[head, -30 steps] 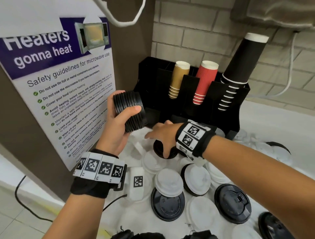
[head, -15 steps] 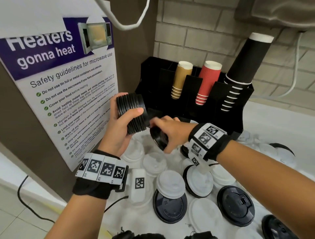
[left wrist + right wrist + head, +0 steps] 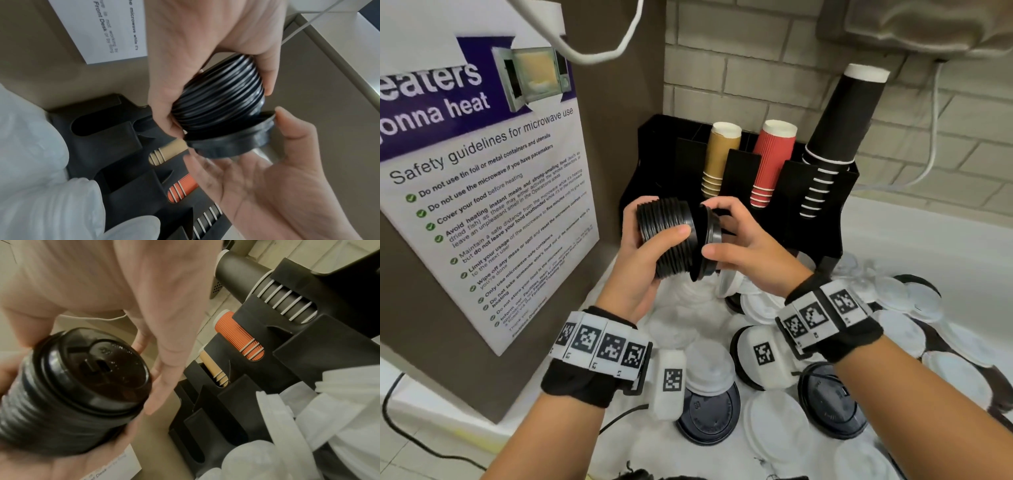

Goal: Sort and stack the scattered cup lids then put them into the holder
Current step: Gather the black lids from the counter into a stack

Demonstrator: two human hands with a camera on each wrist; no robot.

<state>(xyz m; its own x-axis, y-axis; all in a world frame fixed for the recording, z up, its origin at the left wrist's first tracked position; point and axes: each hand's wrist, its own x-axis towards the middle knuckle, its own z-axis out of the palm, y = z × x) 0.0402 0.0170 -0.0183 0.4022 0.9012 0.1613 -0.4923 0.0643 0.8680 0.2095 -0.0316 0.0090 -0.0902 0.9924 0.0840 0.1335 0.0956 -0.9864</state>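
My left hand grips a long stack of black lids held on its side above the counter. My right hand pinches a single black lid by its rim and holds it tilted against the stack's right end. The left wrist view shows the stack with the lid only partly over its end. In the right wrist view the lid's top faces the camera. Behind the hands stands the black holder. Loose white lids and black lids lie scattered below.
The holder carries a tan cup stack, a red one and a tall black one. A brown panel with a poster closes in the left side. A black cable runs past the counter's left edge.
My right hand lifted a black lid off the counter and brought it up to the end of the stack. The left hand shifted the stack slightly right and lower.
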